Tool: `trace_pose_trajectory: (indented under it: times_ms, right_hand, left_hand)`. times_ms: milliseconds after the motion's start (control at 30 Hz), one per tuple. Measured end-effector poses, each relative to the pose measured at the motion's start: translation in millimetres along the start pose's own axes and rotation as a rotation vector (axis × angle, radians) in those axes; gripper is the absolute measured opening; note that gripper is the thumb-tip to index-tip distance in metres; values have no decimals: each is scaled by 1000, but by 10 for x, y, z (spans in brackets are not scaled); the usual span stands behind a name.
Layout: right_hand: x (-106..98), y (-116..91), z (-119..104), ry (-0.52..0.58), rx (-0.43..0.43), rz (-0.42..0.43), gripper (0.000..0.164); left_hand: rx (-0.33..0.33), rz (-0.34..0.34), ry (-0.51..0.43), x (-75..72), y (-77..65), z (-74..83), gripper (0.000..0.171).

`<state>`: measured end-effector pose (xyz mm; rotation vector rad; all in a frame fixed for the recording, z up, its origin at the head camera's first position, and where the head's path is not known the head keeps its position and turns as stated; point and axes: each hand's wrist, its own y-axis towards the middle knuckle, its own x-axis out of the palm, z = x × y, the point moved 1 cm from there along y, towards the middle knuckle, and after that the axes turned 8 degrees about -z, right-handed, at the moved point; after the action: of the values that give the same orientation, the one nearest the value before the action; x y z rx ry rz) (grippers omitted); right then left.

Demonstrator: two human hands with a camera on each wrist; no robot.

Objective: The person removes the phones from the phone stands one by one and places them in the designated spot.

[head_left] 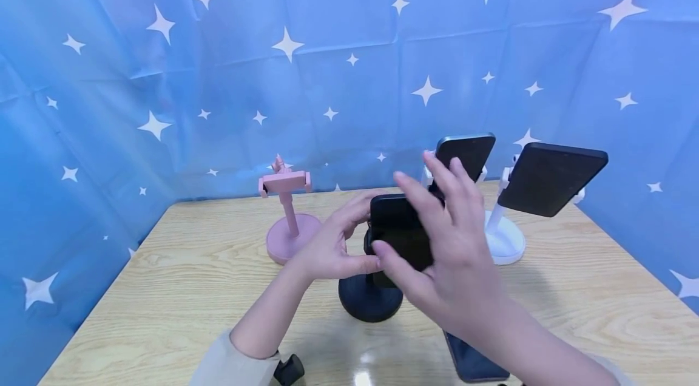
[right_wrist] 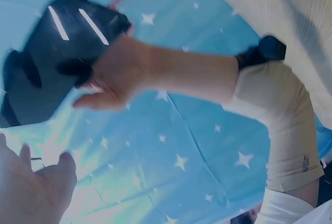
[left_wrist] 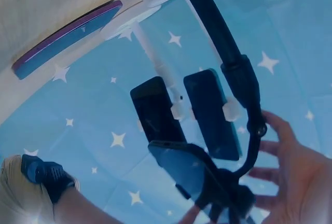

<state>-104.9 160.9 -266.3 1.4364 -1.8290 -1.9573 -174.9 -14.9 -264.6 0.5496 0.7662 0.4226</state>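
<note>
Black smartphone [head_left: 390, 222]: a glossy slab with rounded corners, its face dark and crossed in the right wrist view by two bright streaks; it is carried at the head of the black stand, upright and slightly tilted, above the table.
Black stand [head_left: 371, 307]: matte, with a round disc base, a straight stem with a thicker collar, and a thin curved neck.
Left hand [head_left: 333, 243]: fingers curved around the phone's side and the holder behind it, the thumb laid at the edge; the fingertips' exact contact cannot be told.
Right hand [head_left: 459, 252]: fingers spread, held before the phone and seen apart from it in the right wrist view.
Pink stand [head_left: 292, 234]: a smooth disc base and slim column, topped by a bar-shaped clamp.
White stand [head_left: 505, 243]: a smooth round base, by which a tilted black phone [head_left: 551, 182] is borne; beside it, a pale-rimmed phone [head_left: 464, 152] is clamped.
Flat phone [head_left: 472, 358]: laid on the wood-grained table [head_left: 207, 289], partly hidden by the right arm.
Backdrop [head_left: 349, 3]: creased blue cloth, printed with white four-pointed stars.
</note>
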Motion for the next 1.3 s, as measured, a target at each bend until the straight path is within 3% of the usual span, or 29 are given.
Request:
trace_pose_trajectory:
  times_ms: [100,200,300,500,667,800,1300]
  right_hand:
    - [-129,308,-502,-113,46,-99,64]
    - [-142,402,-634,-177,107,-181,58]
    - [-120,425,-629,-222,120,-187,55]
    - [-48,442,-582,-309,65,-119,48]
    - [-4,466,-589,-420,47,-49,53]
    - [24,492,-590,-486,39,-5,47]
    - [60,520,-566,-433,30,25,35]
  left_hand:
    - [39,-68,-5,-17,26,-96,44]
    - [54,-96,9,-30,37,-156,24]
    - [47,-118,18,-42,53,-187,25]
    - [-2,-134,-70,-70,68,-220,32]
    - [-40,-142,-63,-74,73,-207,26]
    - [-69,-168,-107,-85,78,-193,19]
    - [-113,-256,-203,-137,122,-199,17]
